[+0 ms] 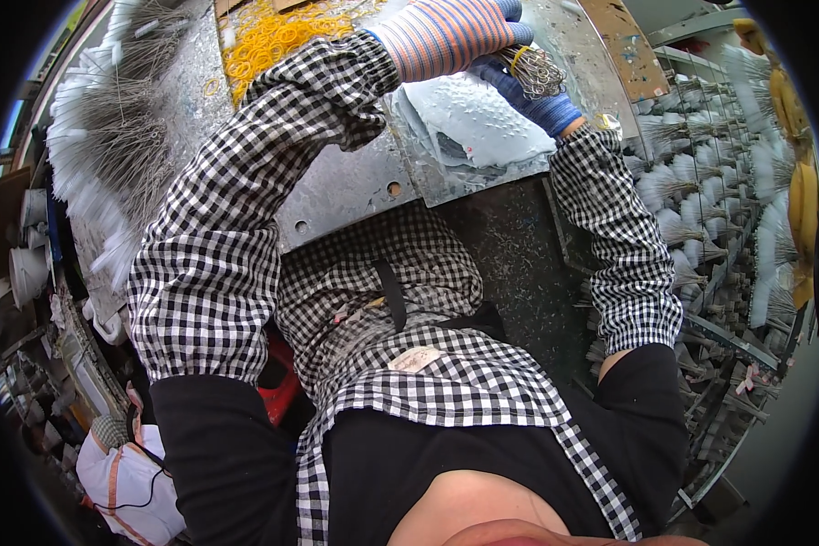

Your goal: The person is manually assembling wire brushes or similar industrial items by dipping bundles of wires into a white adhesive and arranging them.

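Note:
At the top of the view my right hand (539, 104), in a blue knitted glove, is closed round a bundle of wire brushes (544, 76). Their twisted wire loop ends point toward the lower right; the bristle ends are hidden. A yellow rubber band (520, 60) circles the bundle. My left hand (448, 36), in an orange-and-blue striped glove, reaches across from the left. Its fingers are closed against the banded part of the bundle, and their tips are partly hidden. Beneath both hands lies a bumpy pale-blue sheet (469, 127) on the metal worktop (350, 196).
A pile of yellow rubber bands (268, 41) lies at the far left of the worktop. Loose white-bristled wire brushes (109, 136) are heaped along its left side. Racks of more brushes (701, 182) stand at the right. A white bag (132, 478) sits at the lower left.

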`<act>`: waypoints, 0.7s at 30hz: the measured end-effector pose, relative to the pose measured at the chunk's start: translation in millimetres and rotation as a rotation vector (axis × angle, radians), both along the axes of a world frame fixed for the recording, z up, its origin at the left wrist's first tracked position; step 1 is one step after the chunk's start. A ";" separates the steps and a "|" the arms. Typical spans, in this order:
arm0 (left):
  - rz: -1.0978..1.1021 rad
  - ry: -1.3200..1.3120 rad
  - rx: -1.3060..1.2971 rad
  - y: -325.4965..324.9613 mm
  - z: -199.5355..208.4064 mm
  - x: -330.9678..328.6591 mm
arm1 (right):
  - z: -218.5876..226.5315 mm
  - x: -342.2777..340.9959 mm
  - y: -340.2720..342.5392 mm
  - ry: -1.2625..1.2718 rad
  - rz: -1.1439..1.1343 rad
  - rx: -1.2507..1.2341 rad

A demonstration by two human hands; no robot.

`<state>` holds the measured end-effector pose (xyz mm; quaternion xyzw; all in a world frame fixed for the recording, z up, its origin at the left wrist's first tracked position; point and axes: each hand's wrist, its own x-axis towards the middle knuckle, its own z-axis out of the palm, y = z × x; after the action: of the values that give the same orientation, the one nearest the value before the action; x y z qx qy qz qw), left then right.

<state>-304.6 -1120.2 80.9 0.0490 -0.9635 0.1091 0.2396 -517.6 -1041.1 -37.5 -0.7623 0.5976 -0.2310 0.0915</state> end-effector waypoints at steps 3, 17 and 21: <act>0.027 -0.068 -0.011 3.2 -3.4 -4.3 | -17.9 -3.3 -0.2 -0.021 -0.054 0.013; 0.017 -0.061 -0.002 -9.1 -28.9 -5.0 | -25.4 12.6 -8.0 0.155 -0.024 0.008; 0.005 -0.051 0.006 -11.8 -28.3 -3.0 | -17.7 18.4 -8.2 0.114 -0.014 0.024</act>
<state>-307.6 -1132.1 52.6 0.0494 -0.9694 0.1082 0.2148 -499.2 -1049.3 -55.2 -0.7688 0.6100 -0.1807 0.0647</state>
